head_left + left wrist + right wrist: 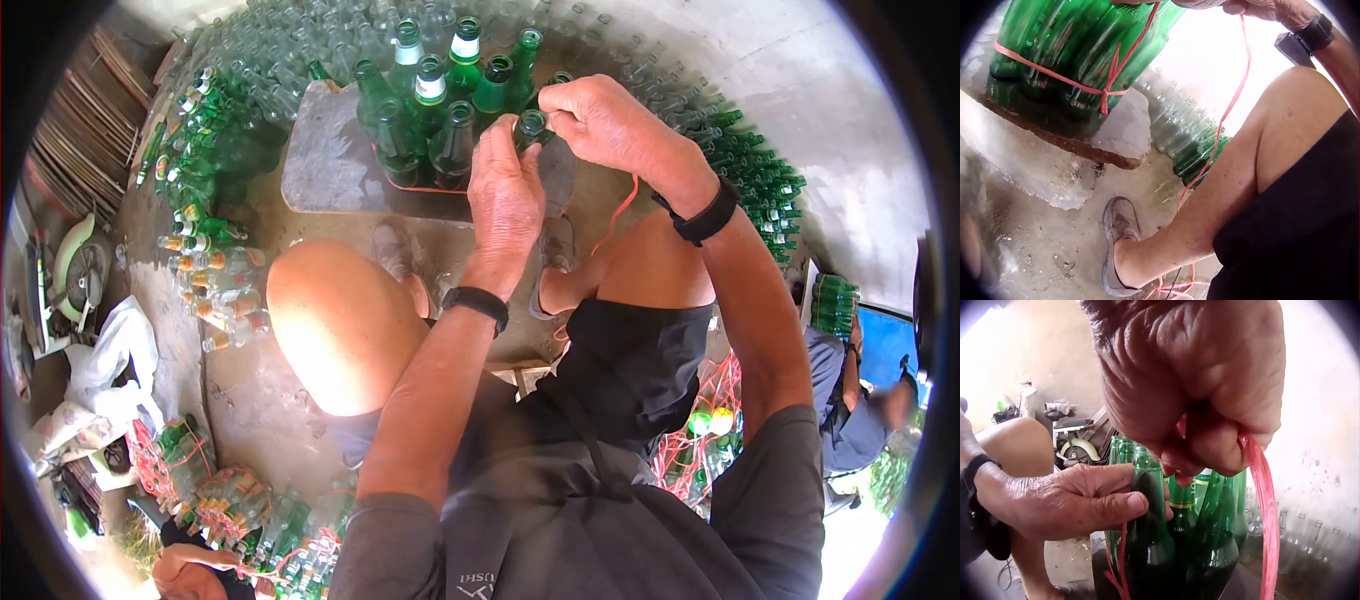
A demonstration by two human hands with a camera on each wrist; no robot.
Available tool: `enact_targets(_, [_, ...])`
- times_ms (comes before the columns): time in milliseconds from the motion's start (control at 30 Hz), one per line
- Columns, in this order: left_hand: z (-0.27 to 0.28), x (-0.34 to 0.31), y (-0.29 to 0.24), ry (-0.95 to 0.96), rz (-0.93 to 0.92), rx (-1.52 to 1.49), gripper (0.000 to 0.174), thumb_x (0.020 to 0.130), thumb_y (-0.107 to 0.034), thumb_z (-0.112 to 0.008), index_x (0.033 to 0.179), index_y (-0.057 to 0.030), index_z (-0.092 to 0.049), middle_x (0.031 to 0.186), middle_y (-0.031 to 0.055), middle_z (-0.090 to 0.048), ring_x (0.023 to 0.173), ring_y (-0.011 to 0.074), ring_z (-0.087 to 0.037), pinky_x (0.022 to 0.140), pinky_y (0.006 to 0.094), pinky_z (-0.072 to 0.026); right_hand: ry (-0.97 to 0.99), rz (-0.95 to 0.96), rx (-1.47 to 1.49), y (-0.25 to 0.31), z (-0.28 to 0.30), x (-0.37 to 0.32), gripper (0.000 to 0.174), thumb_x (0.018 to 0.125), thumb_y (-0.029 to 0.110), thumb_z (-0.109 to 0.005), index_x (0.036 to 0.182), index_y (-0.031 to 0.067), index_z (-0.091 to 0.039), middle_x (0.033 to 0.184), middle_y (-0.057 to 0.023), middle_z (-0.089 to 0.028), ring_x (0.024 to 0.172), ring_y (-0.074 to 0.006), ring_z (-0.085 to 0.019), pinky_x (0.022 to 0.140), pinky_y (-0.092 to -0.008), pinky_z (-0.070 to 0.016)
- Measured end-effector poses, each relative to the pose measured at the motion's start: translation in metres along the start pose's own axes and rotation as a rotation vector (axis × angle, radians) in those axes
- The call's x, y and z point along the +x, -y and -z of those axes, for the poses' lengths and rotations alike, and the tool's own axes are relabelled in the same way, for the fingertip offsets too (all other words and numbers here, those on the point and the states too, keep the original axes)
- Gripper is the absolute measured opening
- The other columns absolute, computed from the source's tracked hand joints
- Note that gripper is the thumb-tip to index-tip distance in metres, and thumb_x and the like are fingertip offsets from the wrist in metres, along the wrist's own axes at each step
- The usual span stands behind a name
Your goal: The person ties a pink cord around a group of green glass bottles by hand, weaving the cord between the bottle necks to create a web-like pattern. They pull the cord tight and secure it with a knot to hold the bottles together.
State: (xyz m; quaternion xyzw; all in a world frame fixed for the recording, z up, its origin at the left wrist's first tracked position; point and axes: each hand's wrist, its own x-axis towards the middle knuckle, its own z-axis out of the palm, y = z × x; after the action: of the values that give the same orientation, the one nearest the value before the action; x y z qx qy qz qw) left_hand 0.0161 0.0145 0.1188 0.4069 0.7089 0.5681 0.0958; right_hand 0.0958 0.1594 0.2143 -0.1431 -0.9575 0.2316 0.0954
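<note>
Grips the neck of a green bottle (1150,547) with the left hand (507,195), thumb on the near side and fingers curled round behind. Holds the pink string (1267,531) in the right hand (1197,369), with fingers closed tightly, just beside the same neck. Belongs, this gripped bottle, to an upright bottle bundle (1079,56) on a stone slab (325,150), in the upper middle of the head view. Runs around the lower part of the bundle, in the left wrist view, a pink band (1054,74) with a crossing or knot (1105,94) on the side. Judging from this, already bound at the lower part; at the necks, no finished knot to see, so probably left to secure there. Hangs loose, too, a long length of string down toward the floor.

Farther out, in the upper left of the head view, many clear bottles (290,45); at the right, rows of green bottles (760,190), without visible string. In the lower left, other bottles with string (235,500), apparently bundled. Near the right edge, another person (850,400) beside a green bundle (835,305).
</note>
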Motion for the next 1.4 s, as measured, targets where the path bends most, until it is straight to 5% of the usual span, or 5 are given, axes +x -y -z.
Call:
enact_targets(233, [0.001, 0.0, -0.001, 0.005, 0.018, -0.005, 0.041, 0.099, -0.006, -0.065, 0.138, -0.0018, -0.054, 0.124, 0.0213, -0.065, 0.116, 0.042, -0.063, 0.097, 0.0484, -0.0516, 0.064, -0.059, 0.014, 0.008, 0.0, -0.004, 0.025, 0.089, 0.003, -0.067, 0.078, -0.0033, -0.046, 0.068, -0.0235, -0.037, 0.061, -0.0327, -0.03, 0.055, -0.0449, -0.0378])
enact_targets(300, [0.001, 0.0, -0.001, -0.006, 0.009, -0.001, 0.04, 0.099, -0.007, -0.065, 0.137, -0.0018, -0.055, 0.123, 0.0214, -0.066, 0.115, 0.0419, -0.064, 0.096, 0.0481, -0.0522, 0.015, -0.06, -0.033, 0.01, -0.002, -0.006, 0.019, 0.086, 0.007, -0.068, 0.074, -0.0024, -0.057, 0.069, -0.0255, -0.056, 0.065, -0.0473, -0.057, 0.059, -0.0509, -0.0464])
enact_targets(600, [-0.001, 0.0, 0.003, -0.069, -0.055, -0.029, 0.04, 0.095, -0.004, -0.07, 0.133, -0.002, -0.058, 0.115, 0.0228, -0.068, 0.104, 0.0448, -0.067, 0.086, 0.0507, -0.0555, 0.011, -0.046, -0.326, 0.034, -0.016, -0.026, 0.008, 0.083, 0.007, -0.069, 0.081, -0.0007, -0.067, 0.072, -0.0235, -0.068, 0.072, -0.0425, -0.071, 0.065, -0.0501, -0.0573])
enact_targets(1133, [0.009, -0.009, -0.009, -0.092, -0.027, -0.017, 0.047, 0.093, -0.005, -0.072, 0.137, 0.0018, -0.058, 0.125, 0.0251, -0.067, 0.11, 0.0464, -0.066, 0.09, 0.0498, -0.0564, 0.065, 0.041, -0.361, 0.061, -0.013, -0.041, 0.008, 0.082, 0.006, -0.066, 0.085, -0.0014, -0.065, 0.074, -0.0194, -0.07, 0.072, -0.039, -0.072, 0.06, -0.0469, -0.0578])
enact_targets(1400, [0.025, -0.03, -0.024, -0.105, -0.178, 0.024, 0.042, 0.087, -0.004, -0.075, 0.129, -0.0066, -0.068, 0.111, 0.01, -0.064, 0.098, 0.0297, -0.066, 0.085, 0.0417, -0.0512, 0.018, 0.1, -0.253, 0.066, -0.001, -0.046, 0.01, 0.085, 0.009, -0.068, 0.08, 0.0026, -0.063, 0.067, -0.0178, -0.065, 0.066, -0.041, -0.067, 0.056, -0.0501, -0.0529])
